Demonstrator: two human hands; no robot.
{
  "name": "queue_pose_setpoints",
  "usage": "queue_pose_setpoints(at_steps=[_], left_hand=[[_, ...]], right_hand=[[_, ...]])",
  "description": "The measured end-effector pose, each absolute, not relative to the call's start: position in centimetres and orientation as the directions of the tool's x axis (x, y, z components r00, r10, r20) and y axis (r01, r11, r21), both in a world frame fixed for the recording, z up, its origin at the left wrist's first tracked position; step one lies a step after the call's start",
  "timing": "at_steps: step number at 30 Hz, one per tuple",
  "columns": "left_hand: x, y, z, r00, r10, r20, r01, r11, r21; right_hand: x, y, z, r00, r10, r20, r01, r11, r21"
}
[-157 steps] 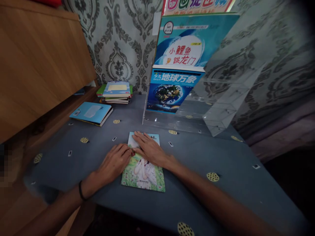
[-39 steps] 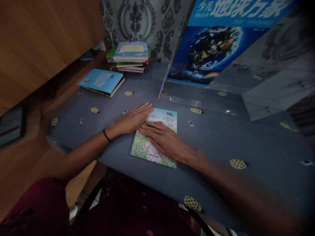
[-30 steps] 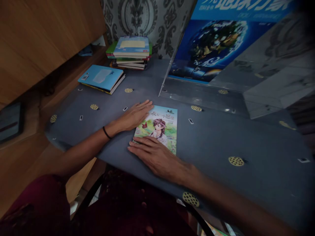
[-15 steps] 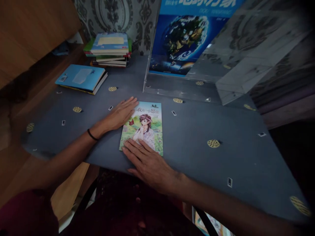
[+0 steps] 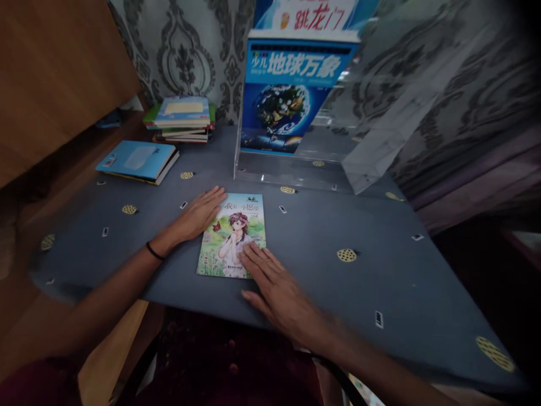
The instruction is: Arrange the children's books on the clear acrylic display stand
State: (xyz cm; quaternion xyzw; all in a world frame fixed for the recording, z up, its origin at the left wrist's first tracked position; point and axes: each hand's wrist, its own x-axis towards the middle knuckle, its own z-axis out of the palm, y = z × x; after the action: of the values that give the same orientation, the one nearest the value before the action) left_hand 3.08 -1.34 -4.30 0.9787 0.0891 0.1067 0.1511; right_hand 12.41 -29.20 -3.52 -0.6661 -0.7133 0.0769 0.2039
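Observation:
A thin paperback book [image 5: 226, 256] with an illustrated girl, a butterfly and green grass on its cover lies flat and closed near the table's front edge. My left hand [image 5: 198, 213] rests at the book's upper left edge, its fingers stretched out and touching the corner. Across the book's lower right part lie the fingertips of my right hand [image 5: 276, 285], palm down and fingers extended, the thumb held apart. Neither hand grips anything. The right fingers cover a bit of the cover's lower right corner.
A clear acrylic stand [image 5: 291, 177] at the back holds a blue book with a globe [image 5: 279, 107] and another behind it. Several stacked books [image 5: 181, 121] stand at the back left, with a light blue book [image 5: 137, 160] in front. Grey patterned cloth [image 5: 321, 293] covers the table.
My right hand has slid right across the cover, uncovering its lower middle. My left hand stays at the upper left edge. The camera has tilted up, showing more of the stand.

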Motion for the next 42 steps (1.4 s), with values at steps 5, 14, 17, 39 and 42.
queue_pose_setpoints(at_steps=[5, 14, 17, 39, 42], left_hand=[[3.1, -1.5, -4.1, 0.951, 0.211, 0.225, 0.134, -0.94, 0.313], [2.9, -1.3, -4.3, 0.935, 0.231, 0.268, 0.134, -0.932, 0.336], [2.9, -1.1, -4.5, 0.927, 0.253, 0.278, 0.147, -0.924, 0.352], [3.8, -0.8, -4.7, 0.739, 0.616, 0.273, 0.1, -0.502, 0.859], [4.0, -0.8, -4.4, 0.72, 0.676, 0.16, -0.027, -0.204, 0.979]], right_hand=[[15.0, -27.6, -3.0, 0.009, 0.988, 0.156, 0.913, 0.056, -0.405], [20.2, -20.8, -4.0, 0.119, 0.981, 0.154, 0.941, -0.062, -0.334], [20.8, -19.8, -4.4, 0.167, 0.971, 0.169, 0.931, -0.1, -0.35], [19.3, -20.5, -4.5, 0.37, 0.885, 0.284, 0.89, -0.249, -0.382], [19.1, -20.8, -4.1, 0.385, 0.889, 0.248, 0.878, -0.269, -0.397]])
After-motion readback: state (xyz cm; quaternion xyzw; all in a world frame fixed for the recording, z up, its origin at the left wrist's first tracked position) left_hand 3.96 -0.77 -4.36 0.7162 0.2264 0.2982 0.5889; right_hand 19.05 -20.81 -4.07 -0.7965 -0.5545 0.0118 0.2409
